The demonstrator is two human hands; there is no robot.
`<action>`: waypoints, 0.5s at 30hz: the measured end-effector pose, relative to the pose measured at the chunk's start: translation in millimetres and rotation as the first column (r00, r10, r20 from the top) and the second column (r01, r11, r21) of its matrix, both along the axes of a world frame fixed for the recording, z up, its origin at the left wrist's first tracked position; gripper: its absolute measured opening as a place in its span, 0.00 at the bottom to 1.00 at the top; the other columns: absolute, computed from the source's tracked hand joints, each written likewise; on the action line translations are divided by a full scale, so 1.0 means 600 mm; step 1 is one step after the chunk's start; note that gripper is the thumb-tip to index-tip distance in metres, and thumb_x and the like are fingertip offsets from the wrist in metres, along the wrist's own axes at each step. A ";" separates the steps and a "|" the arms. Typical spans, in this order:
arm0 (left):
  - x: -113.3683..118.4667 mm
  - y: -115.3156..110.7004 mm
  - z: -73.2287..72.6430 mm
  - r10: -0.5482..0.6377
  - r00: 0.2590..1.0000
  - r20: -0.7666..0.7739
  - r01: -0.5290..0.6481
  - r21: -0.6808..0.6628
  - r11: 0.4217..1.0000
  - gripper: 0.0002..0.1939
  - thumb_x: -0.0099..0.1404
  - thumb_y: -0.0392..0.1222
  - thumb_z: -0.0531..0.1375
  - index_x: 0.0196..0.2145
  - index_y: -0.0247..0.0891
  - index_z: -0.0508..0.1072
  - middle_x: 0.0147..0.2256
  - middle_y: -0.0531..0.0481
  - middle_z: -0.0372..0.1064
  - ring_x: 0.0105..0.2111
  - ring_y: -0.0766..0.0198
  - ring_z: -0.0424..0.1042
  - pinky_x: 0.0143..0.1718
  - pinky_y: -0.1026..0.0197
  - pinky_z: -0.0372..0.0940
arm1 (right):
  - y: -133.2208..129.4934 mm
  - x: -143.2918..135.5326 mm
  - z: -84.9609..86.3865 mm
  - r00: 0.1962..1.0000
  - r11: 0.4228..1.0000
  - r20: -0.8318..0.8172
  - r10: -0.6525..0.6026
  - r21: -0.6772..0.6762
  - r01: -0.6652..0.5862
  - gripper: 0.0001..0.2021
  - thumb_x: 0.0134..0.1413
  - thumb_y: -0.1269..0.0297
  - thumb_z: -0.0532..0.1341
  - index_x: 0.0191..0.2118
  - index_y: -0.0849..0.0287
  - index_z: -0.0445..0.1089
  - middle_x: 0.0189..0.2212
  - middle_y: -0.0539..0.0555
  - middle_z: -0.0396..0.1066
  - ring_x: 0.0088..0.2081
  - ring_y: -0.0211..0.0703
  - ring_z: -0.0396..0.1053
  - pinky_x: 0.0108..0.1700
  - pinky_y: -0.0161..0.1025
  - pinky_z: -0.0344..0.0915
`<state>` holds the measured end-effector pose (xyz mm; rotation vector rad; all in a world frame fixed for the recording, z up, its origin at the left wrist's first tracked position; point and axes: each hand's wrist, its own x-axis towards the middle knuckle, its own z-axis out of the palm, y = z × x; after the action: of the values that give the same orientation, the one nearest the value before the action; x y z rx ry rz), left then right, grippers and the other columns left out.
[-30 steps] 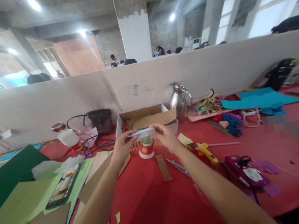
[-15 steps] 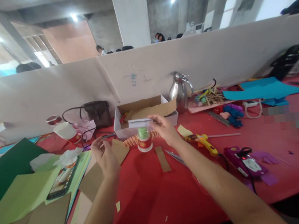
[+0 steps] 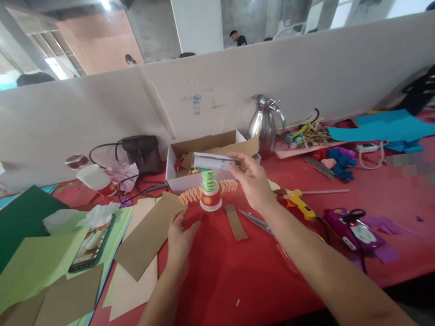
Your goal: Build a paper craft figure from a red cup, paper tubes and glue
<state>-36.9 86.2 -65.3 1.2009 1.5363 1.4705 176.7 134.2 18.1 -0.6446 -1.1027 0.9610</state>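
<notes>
My right hand (image 3: 255,179) pinches the end of a white rectangular piece (image 3: 212,160), maybe paper or thin card, above the craft figure. That figure is an upturned red and white paper cup (image 3: 211,201) with a green folded-paper spring (image 3: 208,180) on top and orange folded-paper strips (image 3: 192,196) out to both sides. My left hand (image 3: 181,237) is held low in front of the cup, fingers apart and nothing in it. Beside it lies a brown card sheet (image 3: 147,239). A brown card strip (image 3: 235,222) and scissors (image 3: 256,221) lie near my right forearm.
A white box (image 3: 182,182) with brown card stands behind the cup, next to a metal jug (image 3: 264,122). On the right are a yellow glue gun (image 3: 298,203) and a purple power strip (image 3: 350,228). Coloured paper and a phone (image 3: 91,246) lie left.
My left hand has come down and to the right, nearer the cup. My right hand has raised and tilted the white piece slightly. The camera view has shifted a little.
</notes>
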 end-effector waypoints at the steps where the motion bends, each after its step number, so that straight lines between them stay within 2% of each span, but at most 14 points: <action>1: 0.003 0.002 0.000 -0.024 0.999 -0.037 0.023 -0.013 1.000 0.28 0.39 0.38 0.72 0.42 0.39 0.78 0.52 0.43 0.72 0.55 0.46 0.68 0.58 0.50 0.59 | -0.018 0.004 -0.003 0.999 1.000 -0.028 -0.031 0.000 0.031 0.13 0.56 0.61 0.65 0.48 0.51 0.72 0.44 0.51 0.75 0.47 0.42 0.72 0.54 0.44 0.67; 4: 0.013 0.011 0.000 -0.066 0.989 -0.133 0.060 -0.051 0.997 0.32 0.36 0.40 0.75 0.44 0.38 0.78 0.57 0.40 0.68 0.61 0.42 0.61 0.63 0.48 0.52 | -0.092 0.014 -0.027 0.994 0.993 -0.033 -0.103 -0.060 0.101 0.12 0.59 0.61 0.64 0.49 0.50 0.71 0.47 0.52 0.75 0.50 0.43 0.72 0.56 0.44 0.66; 8: 0.030 0.026 -0.004 -0.100 0.974 -0.204 0.095 -0.033 0.995 0.34 0.38 0.42 0.75 0.46 0.39 0.76 0.57 0.39 0.68 0.62 0.42 0.60 0.63 0.47 0.51 | -0.200 0.026 -0.094 0.982 0.966 0.174 -0.074 -0.233 0.114 0.11 0.60 0.60 0.63 0.48 0.51 0.72 0.48 0.54 0.75 0.50 0.47 0.73 0.53 0.43 0.70; 12: 0.047 0.049 -0.013 -0.078 0.983 -0.164 0.075 -0.027 0.997 0.34 0.38 0.47 0.76 0.44 0.36 0.75 0.49 0.39 0.73 0.53 0.43 0.69 0.56 0.45 0.60 | -0.266 0.029 -0.158 0.909 0.962 0.404 -0.101 -0.193 0.192 0.11 0.62 0.61 0.61 0.50 0.51 0.72 0.49 0.56 0.75 0.51 0.48 0.73 0.55 0.46 0.69; 15: 0.056 0.066 -0.021 -0.064 0.992 -0.110 0.064 -0.003 0.998 0.33 0.40 0.48 0.75 0.43 0.35 0.74 0.47 0.39 0.73 0.50 0.45 0.71 0.53 0.46 0.63 | -0.283 0.025 -0.178 0.817 0.980 0.566 -0.107 -0.078 0.182 0.11 0.62 0.64 0.60 0.49 0.50 0.73 0.49 0.55 0.75 0.52 0.48 0.72 0.55 0.45 0.68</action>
<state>-3.3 126.1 -77.9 1.3387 1.5552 1.3832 192.0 -35.9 -88.6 -1.1524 -1.4894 0.7252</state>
